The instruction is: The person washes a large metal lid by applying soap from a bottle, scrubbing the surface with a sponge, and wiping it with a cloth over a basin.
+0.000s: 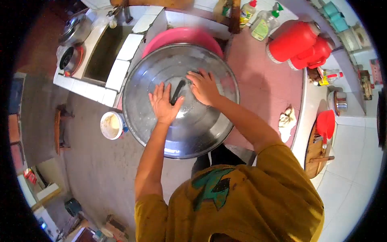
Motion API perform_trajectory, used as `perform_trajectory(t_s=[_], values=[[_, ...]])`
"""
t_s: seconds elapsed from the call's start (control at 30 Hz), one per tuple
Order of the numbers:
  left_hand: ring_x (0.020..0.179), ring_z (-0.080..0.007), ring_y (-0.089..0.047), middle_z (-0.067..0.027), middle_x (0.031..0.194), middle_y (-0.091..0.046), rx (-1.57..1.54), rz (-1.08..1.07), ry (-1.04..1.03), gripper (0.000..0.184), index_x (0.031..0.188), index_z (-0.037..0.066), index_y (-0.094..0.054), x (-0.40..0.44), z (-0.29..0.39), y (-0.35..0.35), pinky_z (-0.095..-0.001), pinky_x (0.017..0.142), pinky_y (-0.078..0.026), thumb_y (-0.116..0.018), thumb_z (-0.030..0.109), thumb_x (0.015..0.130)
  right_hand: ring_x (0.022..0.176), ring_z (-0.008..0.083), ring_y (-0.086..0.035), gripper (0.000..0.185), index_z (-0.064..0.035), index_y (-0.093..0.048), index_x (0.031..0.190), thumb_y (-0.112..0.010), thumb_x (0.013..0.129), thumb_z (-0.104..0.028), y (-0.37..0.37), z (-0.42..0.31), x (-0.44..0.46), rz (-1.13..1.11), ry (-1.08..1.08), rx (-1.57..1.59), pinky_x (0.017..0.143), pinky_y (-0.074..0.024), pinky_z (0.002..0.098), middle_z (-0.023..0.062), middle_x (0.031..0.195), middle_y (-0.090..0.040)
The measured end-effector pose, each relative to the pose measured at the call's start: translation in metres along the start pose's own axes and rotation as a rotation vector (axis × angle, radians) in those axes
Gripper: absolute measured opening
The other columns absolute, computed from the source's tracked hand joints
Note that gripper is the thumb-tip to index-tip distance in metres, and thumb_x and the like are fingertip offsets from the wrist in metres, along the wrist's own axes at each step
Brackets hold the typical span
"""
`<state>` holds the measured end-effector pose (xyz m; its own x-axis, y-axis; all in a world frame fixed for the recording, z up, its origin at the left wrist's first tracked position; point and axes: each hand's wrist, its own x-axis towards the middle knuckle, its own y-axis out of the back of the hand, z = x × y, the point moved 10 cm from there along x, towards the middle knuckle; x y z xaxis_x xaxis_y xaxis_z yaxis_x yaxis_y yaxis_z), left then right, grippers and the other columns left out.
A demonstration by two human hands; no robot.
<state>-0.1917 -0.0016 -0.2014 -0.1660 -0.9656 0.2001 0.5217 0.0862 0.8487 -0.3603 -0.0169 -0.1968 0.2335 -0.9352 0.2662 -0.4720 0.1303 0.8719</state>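
Note:
A large round metal lid (pixel 189 133) with a black handle (pixel 177 92) at its centre fills the middle of the view. My left hand (pixel 164 104) rests flat on it just left of the handle, fingers spread. On the other side of the handle lies my right hand (pixel 204 88), palm down, its fingers stretched out and apart. Neither hand grips the handle. Behind the lid shows the rim of a pink basin (pixel 181 35), partly covered by it. What lies under the lid is hidden.
A white bucket (pixel 112 126) stands on the floor at the left, near a tiled sink (pixel 108 52). Red thermoses (pixel 294 40) and soap bottles (pixel 264 26) occupy the right counter's back. A white cloth (pixel 287 124) and a red ladle (pixel 325 124) lie farther right.

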Motion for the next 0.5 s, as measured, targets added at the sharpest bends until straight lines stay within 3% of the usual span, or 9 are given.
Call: perform_trajectory(t_s=[0.07, 0.2, 0.27, 0.33, 0.4, 0.5], values=[[0.143, -0.0353, -0.029, -0.0155, 0.151, -0.039, 0.072, -0.014, 0.011, 0.068, 0.139, 0.012, -0.053, 0.001, 0.001, -0.007, -0.0560, 0.117, -0.011, -0.062, 0.051, 0.084, 0.136, 0.0375, -0.035, 0.049, -0.0164, -0.051, 0.137, -0.061, 0.090, -0.024, -0.003, 0.009, -0.006, -0.026, 0.000, -0.030, 0.109, -0.0225, 0.0657, 0.0041, 0.146, -0.047], [0.144, -0.0356, -0.027, -0.0152, 0.153, -0.037, 0.115, -0.019, 0.014, 0.060, 0.142, 0.015, -0.050, 0.000, 0.006, -0.007, -0.0565, 0.118, -0.010, -0.059, 0.043, 0.089, 0.140, 0.0405, -0.030, 0.061, -0.0175, -0.040, 0.146, -0.062, 0.090, -0.027, 0.016, -0.008, -0.120, -0.248, 0.059, 0.016, 0.111, -0.0188, 0.0651, 0.0062, 0.152, -0.038], [0.144, -0.0355, -0.027, -0.0154, 0.153, -0.036, 0.111, -0.034, 0.012, 0.058, 0.141, 0.015, -0.050, 0.000, 0.006, -0.006, -0.0565, 0.118, -0.010, -0.060, 0.039, 0.089, 0.141, 0.0425, -0.027, 0.065, -0.0136, -0.036, 0.148, -0.062, 0.090, -0.028, 0.012, 0.050, -0.153, -0.541, -0.306, -0.098, 0.112, -0.0170, 0.0634, 0.0088, 0.155, -0.033], [0.144, -0.0359, -0.027, -0.0159, 0.153, -0.036, 0.101, -0.040, 0.022, 0.057, 0.141, 0.015, -0.051, 0.001, 0.008, -0.006, -0.0567, 0.118, -0.009, -0.061, 0.035, 0.088, 0.139, 0.0439, -0.029, 0.067, -0.0075, -0.034, 0.148, -0.059, 0.091, -0.033, 0.037, 0.119, -0.140, -0.139, -0.463, -0.052, 0.112, -0.0179, 0.0624, 0.0153, 0.152, -0.035], [0.143, -0.0363, -0.027, -0.0166, 0.153, -0.036, 0.105, -0.047, 0.018, 0.056, 0.140, 0.015, -0.052, 0.005, 0.010, -0.007, -0.0569, 0.118, -0.010, -0.062, 0.032, 0.087, 0.135, 0.0442, -0.033, 0.065, -0.0025, -0.040, 0.143, -0.055, 0.091, -0.038, 0.037, 0.128, -0.075, -0.080, -0.369, -0.111, 0.111, -0.0184, 0.0630, 0.0215, 0.147, -0.041], [0.143, -0.0373, -0.028, -0.0177, 0.153, -0.036, 0.117, -0.059, 0.017, 0.056, 0.139, 0.015, -0.053, 0.004, 0.010, -0.007, -0.0571, 0.117, -0.010, -0.063, 0.030, 0.086, 0.132, 0.0428, -0.038, 0.055, -0.0017, -0.050, 0.132, -0.051, 0.093, -0.041, 0.019, 0.138, 0.018, -0.072, -0.292, -0.125, 0.108, -0.0243, 0.0613, 0.0236, 0.136, -0.051]])
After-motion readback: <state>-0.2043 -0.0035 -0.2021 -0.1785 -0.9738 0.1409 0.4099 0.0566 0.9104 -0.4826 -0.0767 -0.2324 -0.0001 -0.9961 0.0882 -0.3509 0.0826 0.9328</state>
